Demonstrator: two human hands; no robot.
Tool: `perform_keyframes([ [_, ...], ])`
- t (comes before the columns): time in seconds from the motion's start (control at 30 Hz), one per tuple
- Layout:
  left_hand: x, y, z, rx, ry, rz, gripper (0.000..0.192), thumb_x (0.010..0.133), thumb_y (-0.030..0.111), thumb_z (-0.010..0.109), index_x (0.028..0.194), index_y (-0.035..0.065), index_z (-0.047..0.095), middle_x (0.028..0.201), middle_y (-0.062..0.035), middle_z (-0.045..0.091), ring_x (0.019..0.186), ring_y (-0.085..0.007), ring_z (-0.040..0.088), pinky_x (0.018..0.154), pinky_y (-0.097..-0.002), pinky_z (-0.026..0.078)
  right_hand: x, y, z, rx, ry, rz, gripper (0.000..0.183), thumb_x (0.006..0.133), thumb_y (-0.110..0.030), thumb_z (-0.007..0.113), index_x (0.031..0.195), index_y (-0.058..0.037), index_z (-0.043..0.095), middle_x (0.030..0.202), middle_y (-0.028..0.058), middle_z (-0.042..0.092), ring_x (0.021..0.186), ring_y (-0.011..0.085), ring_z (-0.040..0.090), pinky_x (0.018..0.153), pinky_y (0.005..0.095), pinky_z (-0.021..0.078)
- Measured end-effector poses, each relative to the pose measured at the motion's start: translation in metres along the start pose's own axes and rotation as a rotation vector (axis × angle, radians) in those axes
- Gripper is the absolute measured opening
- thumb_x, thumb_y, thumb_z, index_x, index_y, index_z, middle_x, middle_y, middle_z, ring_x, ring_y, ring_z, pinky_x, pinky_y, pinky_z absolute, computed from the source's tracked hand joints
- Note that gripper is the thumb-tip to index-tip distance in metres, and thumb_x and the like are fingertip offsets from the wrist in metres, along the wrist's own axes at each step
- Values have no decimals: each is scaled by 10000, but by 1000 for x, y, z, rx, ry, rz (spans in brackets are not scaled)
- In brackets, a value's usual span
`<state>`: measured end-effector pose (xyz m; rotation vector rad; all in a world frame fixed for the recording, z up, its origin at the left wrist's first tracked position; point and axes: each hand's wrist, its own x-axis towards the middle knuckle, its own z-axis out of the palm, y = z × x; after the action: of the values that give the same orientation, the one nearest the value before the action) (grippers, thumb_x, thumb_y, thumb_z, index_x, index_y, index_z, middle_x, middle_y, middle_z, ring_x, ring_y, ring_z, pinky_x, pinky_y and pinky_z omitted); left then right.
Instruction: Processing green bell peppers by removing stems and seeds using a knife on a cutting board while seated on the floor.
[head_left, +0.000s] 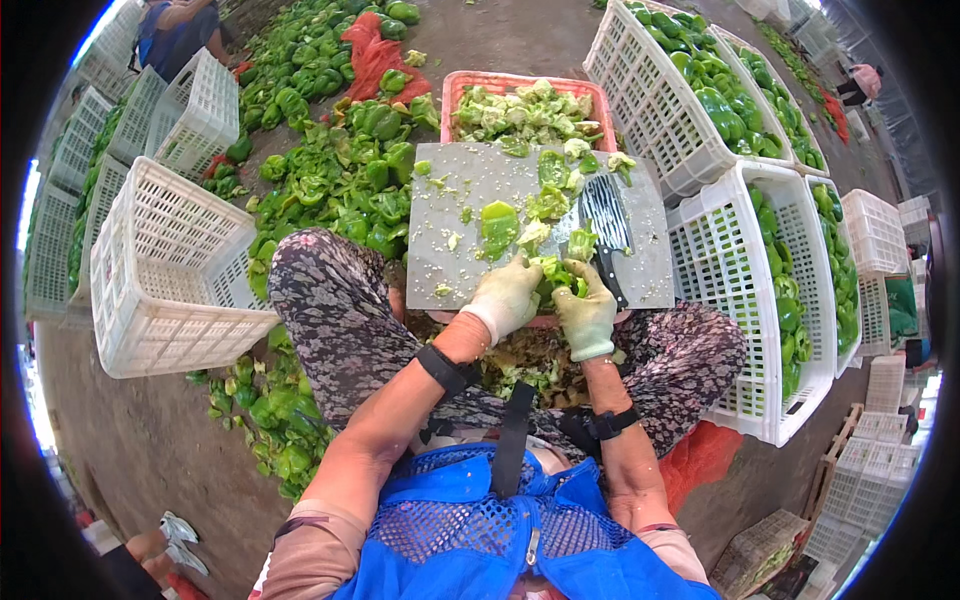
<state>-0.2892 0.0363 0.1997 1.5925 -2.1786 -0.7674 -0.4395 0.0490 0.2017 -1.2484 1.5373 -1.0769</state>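
Both hands wear pale, stained work gloves and meet at the near edge of a grey cutting board (450, 195). My left hand (510, 294) and my right hand (586, 311) hold a green bell pepper piece (553, 271) between them. A cleaver with a black handle (609, 277) lies on the board just beyond my right hand, its wet blade (604, 214) pointing away. Another pepper piece (582, 244) rests by the blade. A cut green pepper slab (499, 229), pepper cores (547, 202) and scattered seeds also lie on the board.
Beyond the board, a red crate (448, 105) holds pepper cores. Piled peppers (322, 172) cover the floor at left, beside a tilted white crate (187, 315). White crates (645, 97) of green peppers stand at right. People are at the upper left (176, 34) and upper right (864, 81).
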Motion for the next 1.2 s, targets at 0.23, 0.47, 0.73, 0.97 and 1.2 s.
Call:
perform_keyframes([
  [0.23, -1, -2, -5, -251, 239, -57, 193, 744, 102, 711, 909, 21, 651, 849, -149, 657, 793, -295, 662, 729, -373, 529, 10, 2, -9, 299, 7, 136, 323, 796, 45, 626, 1116, 30, 664, 930, 49, 686, 722, 71, 604, 631, 218, 514],
  [0.47, -5, 5, -32, -1311, 107, -197, 108, 900, 13, 603, 986, -1, 667, 818, -54, 662, 676, -105, 615, 580, -226, 517, 7, -8, -13, 566, -76, 300, 309, 796, 75, 592, 1100, 47, 635, 953, 100, 684, 722, 152, 672, 605, 304, 601],
  [0.73, 2, -14, -46, -395, 272, -201, 235, 896, 208, 681, 1048, 28, 694, 935, -50, 692, 877, -130, 643, 769, -278, 522, 9, -15, -24, 742, -176, 476, 348, 775, 74, 596, 1121, 38, 589, 938, 148, 680, 692, 254, 698, 561, 409, 641],
  [0.97, -2, 3, -35, -478, 102, 3, 339, 774, 119, 764, 1102, 113, 677, 949, -116, 685, 904, -197, 671, 822, -299, 524, 2, -11, -14, 544, -232, 359, 400, 786, 49, 629, 1183, 34, 579, 987, 104, 675, 792, 154, 664, 688, 287, 592],
  [1.2, 1, -8, -36, -950, 5, -118, 285, 861, 99, 686, 1117, -22, 659, 948, -16, 681, 898, -92, 626, 802, -248, 516, 0, -13, -22, 679, -252, 324, 380, 789, 66, 618, 1165, 45, 567, 1014, 103, 682, 830, 149, 673, 759, 271, 580],
])
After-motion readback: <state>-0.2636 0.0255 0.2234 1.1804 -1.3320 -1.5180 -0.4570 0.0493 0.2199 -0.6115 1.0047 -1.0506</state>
